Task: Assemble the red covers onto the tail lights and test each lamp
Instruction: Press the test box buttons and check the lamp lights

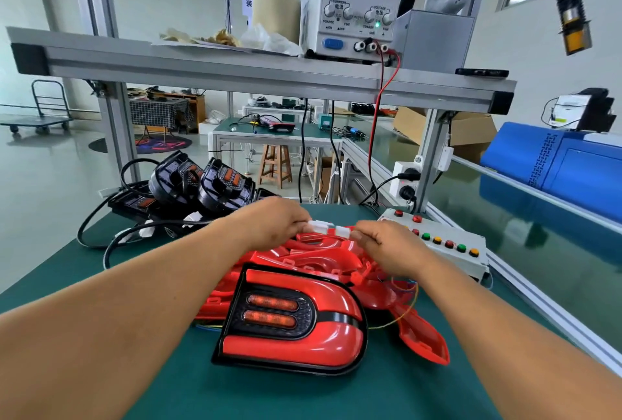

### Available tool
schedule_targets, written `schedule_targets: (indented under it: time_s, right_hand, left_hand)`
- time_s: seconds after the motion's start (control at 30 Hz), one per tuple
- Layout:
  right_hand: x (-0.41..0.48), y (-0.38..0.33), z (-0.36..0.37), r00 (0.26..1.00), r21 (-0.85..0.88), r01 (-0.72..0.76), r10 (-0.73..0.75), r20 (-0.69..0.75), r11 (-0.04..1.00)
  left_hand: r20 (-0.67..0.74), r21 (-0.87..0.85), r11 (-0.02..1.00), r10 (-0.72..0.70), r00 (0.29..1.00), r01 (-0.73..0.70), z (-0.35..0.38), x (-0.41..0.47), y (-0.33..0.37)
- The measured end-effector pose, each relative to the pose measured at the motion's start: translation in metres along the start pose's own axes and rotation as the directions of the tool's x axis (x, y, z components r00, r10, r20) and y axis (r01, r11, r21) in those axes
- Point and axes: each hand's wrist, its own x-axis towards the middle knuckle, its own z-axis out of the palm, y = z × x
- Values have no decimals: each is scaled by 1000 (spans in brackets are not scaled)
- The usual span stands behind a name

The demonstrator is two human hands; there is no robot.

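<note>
One green surface [303, 392] carries everything, and on the shelf above and beyond the hands a power supply [353, 2] shows 0.000 on its current display. Below the hands, nearest the person, lies a tail light [292, 318] with its red cover already fitted, so the assembly step for this lamp looks done. Beyond the left hand and to its left, several dark tail lights [202, 184] without covers wait with their black cables. Directly under both hands a heap of loose red covers [319, 251] remains, so most of the job appears still ahead. Just right of the right hand stands a button box [447, 244] with red, green and yellow buttons.

The left hand [272, 221] pinches one white connector [318, 227], and the right hand [387, 241] pinches a second white connector [343, 231]. The two connectors sit end to end, and whether they are fully mated cannot be told. With zero current showing, the test of this lamp seems not yet under way.
</note>
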Motion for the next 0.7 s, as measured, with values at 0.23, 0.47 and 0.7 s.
schedule_targets:
  time_s: [0.23,0.47,0.7]
  right_hand:
    - [-14,20,-5,985,-157,-132,147,85,979]
    - [-25,-60,-3,988,23,18,-21,151,1000]
    - [-33,-90,10,956,-118,7,28,294,993]
  left_hand:
    - [-55,-75,997,-38,998,34,-3,-15,-19]
    - [-92,-141,986,-101,991,88,-4,-23,-10]
    - [-101,-169,976,-156,983,138,-28,-43,-4]
